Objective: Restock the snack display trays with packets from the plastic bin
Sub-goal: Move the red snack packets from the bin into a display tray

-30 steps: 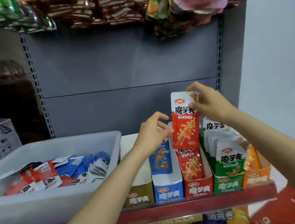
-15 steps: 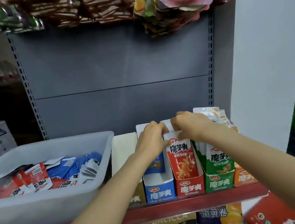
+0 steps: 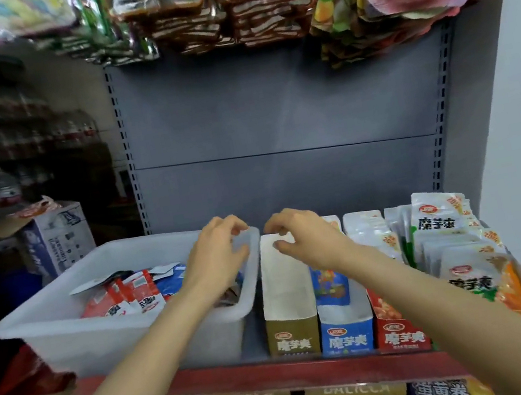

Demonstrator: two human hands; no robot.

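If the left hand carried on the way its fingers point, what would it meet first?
Probably the far right rim of the plastic bin: the left hand hovers empty, fingers loosely curled toward it, though depth is unclear.

Both hands empty, fingers loosely curled. Left hand (image 3: 217,257) hangs over the right end of the white plastic bin (image 3: 78,337), which holds red and blue packets (image 3: 130,295). Right hand (image 3: 305,241) is above the brown display tray (image 3: 287,304) and blue tray (image 3: 346,325). Red tray (image 3: 399,329) next, then green and orange packets (image 3: 466,269). All on a red-edged shelf (image 3: 283,376).
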